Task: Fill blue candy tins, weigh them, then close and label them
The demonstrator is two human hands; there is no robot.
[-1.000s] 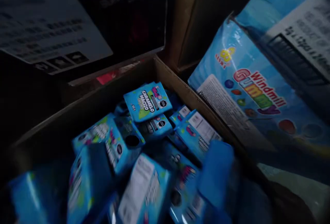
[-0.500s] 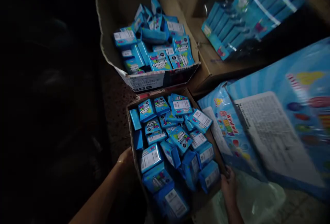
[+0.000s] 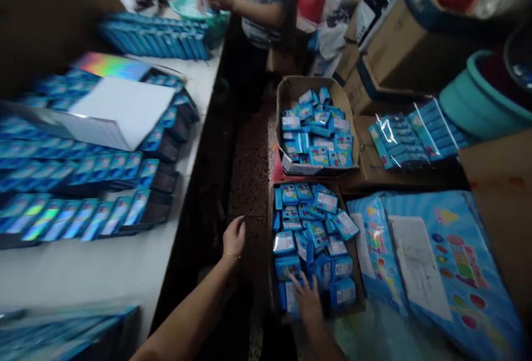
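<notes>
An open cardboard box (image 3: 271, 272) full of small blue candy boxes (image 3: 318, 233) stands on the floor below me. My right hand (image 3: 310, 297) reaches over its near end, fingers spread on or just above the candy boxes, holding nothing. To the left of the cardboard box, apart from it, my left hand (image 3: 235, 236) hangs over the dark gap beside the table. Its fingers are curled in and I see nothing in them. Straight behind, a second cardboard box (image 3: 285, 87) holds more of the same candy boxes.
Rows of blue packs and a white sheet (image 3: 120, 103) lie on the white table (image 3: 103, 267) at left. A co-worker (image 3: 261, 12) stands at the far end. Blue printed packages (image 3: 449, 250), wrapped packs (image 3: 399, 137) and a teal tub (image 3: 477, 89) are at right.
Both hands have let go of the cardboard box's sides. My left hand has moved off to the left; my right hand is over the candy boxes. The view has widened to show the table.
</notes>
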